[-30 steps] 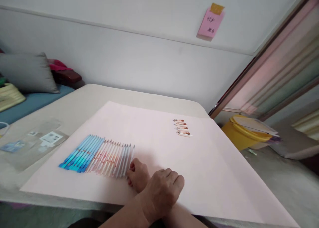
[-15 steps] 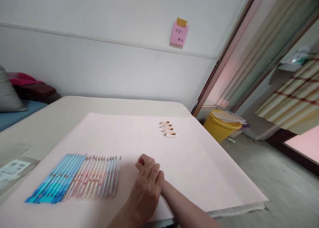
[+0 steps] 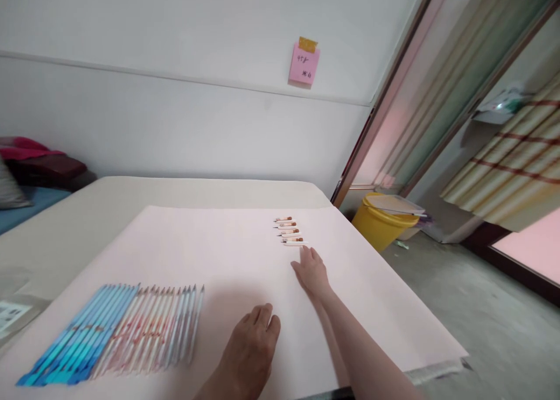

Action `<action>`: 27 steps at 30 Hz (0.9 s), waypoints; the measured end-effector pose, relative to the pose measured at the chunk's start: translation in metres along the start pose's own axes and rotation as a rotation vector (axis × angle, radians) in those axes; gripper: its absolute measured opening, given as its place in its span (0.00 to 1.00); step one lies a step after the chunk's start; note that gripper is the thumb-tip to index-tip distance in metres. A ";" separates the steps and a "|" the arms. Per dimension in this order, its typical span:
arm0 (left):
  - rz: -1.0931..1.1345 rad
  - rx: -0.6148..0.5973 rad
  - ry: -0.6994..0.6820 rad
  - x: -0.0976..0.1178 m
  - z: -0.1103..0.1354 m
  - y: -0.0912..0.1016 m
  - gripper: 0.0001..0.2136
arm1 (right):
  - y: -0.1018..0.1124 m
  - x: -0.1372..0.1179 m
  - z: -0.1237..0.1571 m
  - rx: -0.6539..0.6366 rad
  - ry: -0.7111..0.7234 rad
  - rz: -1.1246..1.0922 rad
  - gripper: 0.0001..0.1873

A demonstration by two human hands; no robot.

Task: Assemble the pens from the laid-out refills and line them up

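Note:
My right hand point(image 3: 311, 272) reaches forward over the pale pink sheet point(image 3: 236, 248), thumb apart from the fingers and nothing in it. Its fingertips are near the closest of several short white pens point(image 3: 294, 242) with dark tips and cream-and-brown pieces along them. My left hand point(image 3: 256, 344) rests low on the sheet, palm down, fingers loosely bent and holding nothing visible. To its left lies a row of slim pens or pencils: blue ones point(image 3: 85, 333), pink-and-white ones point(image 3: 142, 330) and greyish ones point(image 3: 188, 324), all with their points facing away from me.
The sheet covers part of a cream table point(image 3: 109, 213). A clear plastic packet with a label point(image 3: 13, 315) lies at the left edge. A yellow bin point(image 3: 380, 222) stands on the floor beyond the right side. A pink note point(image 3: 304, 65) is taped to the wall.
My right hand has come out from under my left and moved forward to the short white pens. My left hand has shifted slightly down onto the sheet. The view has turned a little.

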State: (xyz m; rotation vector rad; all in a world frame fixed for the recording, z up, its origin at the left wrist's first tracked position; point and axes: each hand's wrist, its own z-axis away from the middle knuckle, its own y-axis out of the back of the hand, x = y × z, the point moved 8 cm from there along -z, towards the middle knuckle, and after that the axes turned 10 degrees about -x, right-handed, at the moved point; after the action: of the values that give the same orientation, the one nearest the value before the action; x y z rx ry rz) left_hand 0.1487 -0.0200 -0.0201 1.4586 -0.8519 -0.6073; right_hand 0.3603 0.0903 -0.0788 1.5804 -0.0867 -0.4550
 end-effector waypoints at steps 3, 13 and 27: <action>0.021 -0.060 0.016 -0.002 -0.003 -0.007 0.21 | -0.008 0.005 0.000 0.017 -0.026 -0.015 0.31; 0.047 -0.071 0.069 -0.015 -0.007 -0.001 0.18 | -0.004 -0.010 -0.010 0.110 0.039 0.059 0.24; 0.156 -0.185 0.108 -0.022 -0.008 0.005 0.12 | 0.002 -0.035 -0.040 -0.043 0.198 0.068 0.10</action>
State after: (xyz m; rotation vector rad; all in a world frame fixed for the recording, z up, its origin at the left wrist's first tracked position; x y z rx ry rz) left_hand 0.1415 0.0030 -0.0172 1.2337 -0.7947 -0.4729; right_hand 0.3428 0.1397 -0.0692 1.5674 0.0205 -0.2448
